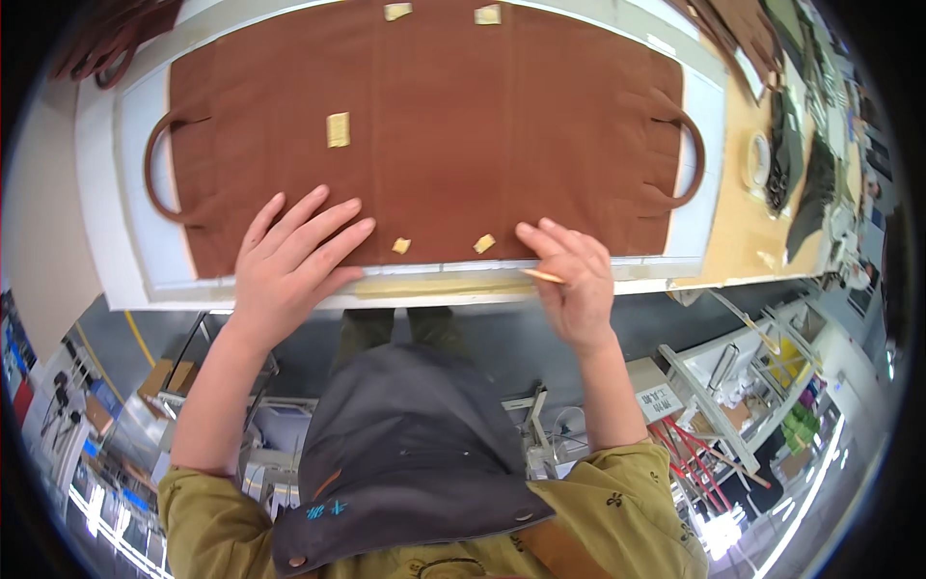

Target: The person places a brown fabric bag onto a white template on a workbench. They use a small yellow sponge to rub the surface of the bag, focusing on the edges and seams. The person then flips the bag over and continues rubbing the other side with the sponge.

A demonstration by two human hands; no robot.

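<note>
A reddish-brown fabric bag panel [439,135] lies flat across the table, with one handle [154,166] looping out at its left end and another handle [696,154] at its right. My left hand [297,256] rests on its near left part, palm down with fingers spread. Near the close edge, right of the middle, my right hand [576,280] has its fingertips on the fabric. Gripped in that hand is a slim pale stick with a pointed end [543,276], perhaps a pencil; most of it is hidden. Small yellowish tape pieces [338,129] sit on the panel.
Under the panel is a white board [709,145] on the table. More brown pieces [106,43] lie at the far left. On the right stand a roll of tape [756,159] and dark fabric pieces [810,193]. A metal-framed cart [733,386] is at the lower right.
</note>
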